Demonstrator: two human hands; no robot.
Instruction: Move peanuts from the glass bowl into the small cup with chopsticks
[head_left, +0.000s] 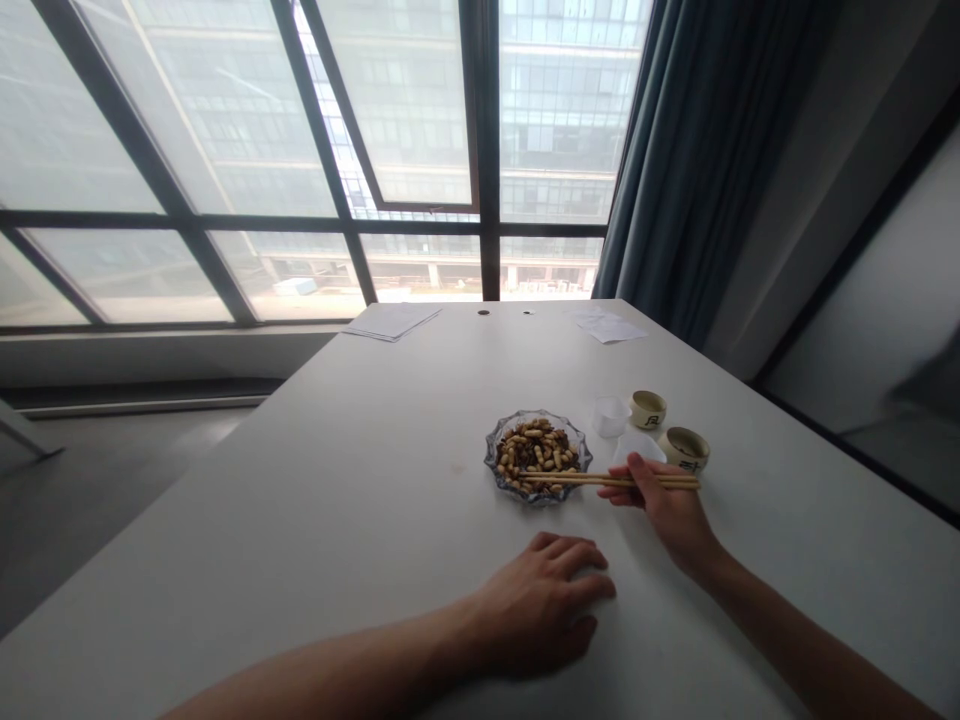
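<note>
Right hand (661, 505) curled closed, pinching wooden chopsticks (607, 481), tips right over the peanuts (536, 452) in a ribbed glass dish (501, 450) at centre frame! Left hand (540, 605) lies open, fingers spread on the white tabletop (300, 500), lower centre.

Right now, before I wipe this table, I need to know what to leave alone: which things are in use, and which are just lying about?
In use: right hand holding chopsticks, peanuts in a glass dish, left hand resting nearby.

Lying about: two small cups, clear plastic cup, papers.
</note>
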